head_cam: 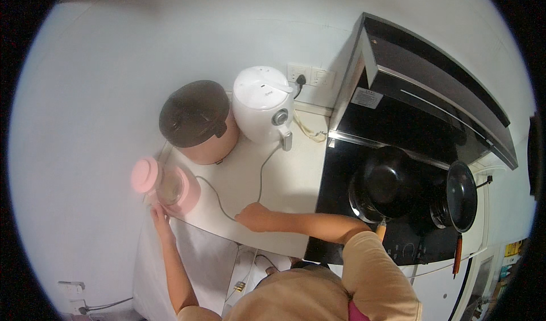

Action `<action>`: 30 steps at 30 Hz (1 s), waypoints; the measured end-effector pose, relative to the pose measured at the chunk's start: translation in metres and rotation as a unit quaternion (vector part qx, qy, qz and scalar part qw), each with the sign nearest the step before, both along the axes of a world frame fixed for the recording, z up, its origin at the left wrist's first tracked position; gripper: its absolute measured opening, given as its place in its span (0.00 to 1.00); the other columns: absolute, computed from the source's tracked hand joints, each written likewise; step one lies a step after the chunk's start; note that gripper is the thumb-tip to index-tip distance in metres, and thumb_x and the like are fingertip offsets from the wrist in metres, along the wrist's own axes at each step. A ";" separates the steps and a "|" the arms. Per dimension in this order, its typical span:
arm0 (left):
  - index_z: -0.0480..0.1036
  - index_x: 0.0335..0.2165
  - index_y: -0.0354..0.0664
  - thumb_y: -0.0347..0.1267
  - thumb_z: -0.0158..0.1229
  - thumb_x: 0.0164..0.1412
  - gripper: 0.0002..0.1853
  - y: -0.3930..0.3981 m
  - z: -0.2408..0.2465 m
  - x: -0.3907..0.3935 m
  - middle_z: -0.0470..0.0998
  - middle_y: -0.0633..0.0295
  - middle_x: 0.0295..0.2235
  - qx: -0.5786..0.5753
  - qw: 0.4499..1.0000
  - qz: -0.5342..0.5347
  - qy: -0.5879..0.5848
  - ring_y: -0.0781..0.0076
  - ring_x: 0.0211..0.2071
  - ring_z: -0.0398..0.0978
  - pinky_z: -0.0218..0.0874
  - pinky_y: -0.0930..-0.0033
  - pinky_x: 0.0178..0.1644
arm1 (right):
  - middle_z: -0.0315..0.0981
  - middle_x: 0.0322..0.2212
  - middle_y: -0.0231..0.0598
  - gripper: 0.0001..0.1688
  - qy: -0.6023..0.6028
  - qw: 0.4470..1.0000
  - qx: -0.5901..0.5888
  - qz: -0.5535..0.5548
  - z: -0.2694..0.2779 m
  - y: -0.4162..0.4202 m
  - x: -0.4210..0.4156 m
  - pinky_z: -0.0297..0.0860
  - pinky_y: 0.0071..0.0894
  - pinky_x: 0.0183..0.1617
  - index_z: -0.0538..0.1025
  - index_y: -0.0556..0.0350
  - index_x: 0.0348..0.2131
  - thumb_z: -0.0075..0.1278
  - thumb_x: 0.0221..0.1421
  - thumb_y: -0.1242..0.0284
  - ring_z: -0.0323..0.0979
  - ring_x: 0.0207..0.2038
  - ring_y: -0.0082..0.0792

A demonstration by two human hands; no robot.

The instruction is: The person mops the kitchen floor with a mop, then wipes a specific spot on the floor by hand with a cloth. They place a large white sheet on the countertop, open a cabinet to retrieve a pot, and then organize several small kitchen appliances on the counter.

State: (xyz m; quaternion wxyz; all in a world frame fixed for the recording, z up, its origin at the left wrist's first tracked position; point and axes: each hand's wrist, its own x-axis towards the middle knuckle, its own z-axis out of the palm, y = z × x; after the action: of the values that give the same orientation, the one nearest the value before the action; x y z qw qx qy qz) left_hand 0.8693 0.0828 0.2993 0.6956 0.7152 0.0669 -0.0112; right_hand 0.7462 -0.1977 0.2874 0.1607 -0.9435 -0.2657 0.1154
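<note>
My left hand (160, 220) is at the handle side of a pink appliance with a lid and a clear jug (187, 197), at the counter's left edge; its exact grip is hard to see. A grey power cord (216, 194) runs from the appliance to my right hand (251, 217), which is closed around it above the counter (281, 184). Another stretch of grey cord (261, 173) rises from the same hand towards the white air fryer (262, 103). Below the counter's front edge, a plug (239, 286) hangs near my body.
A rice cooker with a dark lid (196, 116) stands behind the pink appliance. Wall sockets (310, 77) hold a black plug. To the right, a black hob (337, 193) bears a wok (386, 180) and a frying pan (462, 197) under a range hood (426, 107).
</note>
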 end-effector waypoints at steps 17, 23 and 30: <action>0.71 0.25 0.33 0.23 0.56 0.46 0.04 -0.028 -0.028 -0.087 0.71 0.56 0.24 0.244 0.922 -0.234 -0.188 0.62 0.27 0.68 0.60 0.69 0.32 | 0.70 0.26 0.36 0.08 -0.213 0.957 -0.132 -0.147 -0.033 -0.088 0.026 0.65 0.35 0.33 0.72 0.52 0.29 0.42 0.44 0.76 0.68 0.34 0.38; 0.71 0.27 0.33 0.24 0.50 0.51 0.05 0.018 -0.063 -0.101 0.72 0.62 0.24 0.130 0.978 -0.140 -0.078 0.75 0.27 0.68 0.59 0.74 0.31 | 0.70 0.26 0.39 0.08 -0.021 0.970 0.059 -0.234 -0.002 -0.081 0.026 0.63 0.37 0.29 0.69 0.55 0.30 0.45 0.47 0.72 0.67 0.29 0.44; 0.68 0.35 0.34 0.33 0.43 0.60 0.12 0.051 -0.087 -0.087 0.73 0.63 0.29 -0.114 0.989 0.038 -0.086 0.76 0.32 0.71 0.62 0.76 0.36 | 0.68 0.26 0.44 0.13 -0.076 0.972 0.220 -0.029 0.138 0.012 0.082 0.63 0.37 0.31 0.65 0.56 0.35 0.45 0.44 0.79 0.68 0.29 0.42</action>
State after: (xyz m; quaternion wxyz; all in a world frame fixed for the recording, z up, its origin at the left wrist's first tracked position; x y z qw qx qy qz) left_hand 0.7822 0.1335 0.2128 0.7759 0.6263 0.0324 0.0690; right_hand 0.8278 -0.1854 0.4251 0.3473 -0.8983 -0.2683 -0.0233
